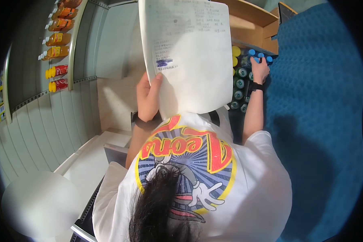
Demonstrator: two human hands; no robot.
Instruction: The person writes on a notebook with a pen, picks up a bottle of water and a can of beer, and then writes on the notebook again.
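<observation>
Showing blue carpet (318, 101) at right, grey shelves with juice bottles (57, 38) upper left | left hand (148, 99) is pinching a white handwritten sheet (189, 52) (top centre) | right hand (259, 69) is closing on capped bottles (241, 80) in a cardboard box (254, 24)

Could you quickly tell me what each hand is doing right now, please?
Left hand: closed on the sheet of paper.
Right hand: resting on the blue bottle caps; grip cannot be told.

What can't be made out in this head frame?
- Writing on the paper sheet, held in the left hand: too small and faint.
- Most bottles in the cardboard box: hidden by the sheet; only caps show.
- Right hand fingertips: buried among blue caps, grip unclear.
- Shelf bottles: labels too small.
</observation>
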